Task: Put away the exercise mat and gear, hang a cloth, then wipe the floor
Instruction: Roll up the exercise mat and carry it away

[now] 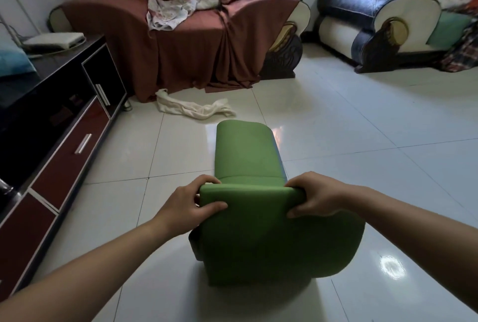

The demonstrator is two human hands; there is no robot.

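On the glossy white tiled floor the soft green foam exercise mat lies half-folded; I judge it light and floppy. My left hand and right hand each grip closed on its raised fold's ends.

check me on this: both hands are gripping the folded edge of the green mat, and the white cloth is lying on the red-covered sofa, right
Not quite. The head view shows the left hand and right hand gripping the folded edge of the green mat, but the white cloth lies on the floor in front of the red-covered sofa, not on it.
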